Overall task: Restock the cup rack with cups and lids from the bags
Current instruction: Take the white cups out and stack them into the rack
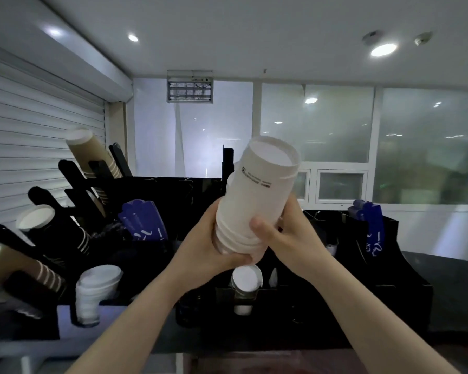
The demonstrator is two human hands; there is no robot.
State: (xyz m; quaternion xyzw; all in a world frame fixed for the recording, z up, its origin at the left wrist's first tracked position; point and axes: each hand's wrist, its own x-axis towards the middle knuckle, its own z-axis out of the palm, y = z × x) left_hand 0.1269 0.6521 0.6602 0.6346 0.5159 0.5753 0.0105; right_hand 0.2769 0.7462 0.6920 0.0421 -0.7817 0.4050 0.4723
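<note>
A stack of nested white paper cups (257, 190) is held upside down and tilted, its closed bottom toward the upper right. My left hand (208, 247) grips the stack's lower rim end from the left. My right hand (284, 233) wraps around the same end from the right, thumb across the front. Both hold it above the black cup rack (389, 300). Just below the stack, a short column of white cups (245, 282) sits in a rack slot. No bags or lids are visible.
At the left, the rack's slanted slots hold a brown cup stack (92, 155), black striped cups (52, 230), another brown stack (14, 268) and white cups (95, 290). Blue sleeves (143, 222) stand mid-left, more blue sleeves (370, 225) at right. Roller shutter left, windows behind.
</note>
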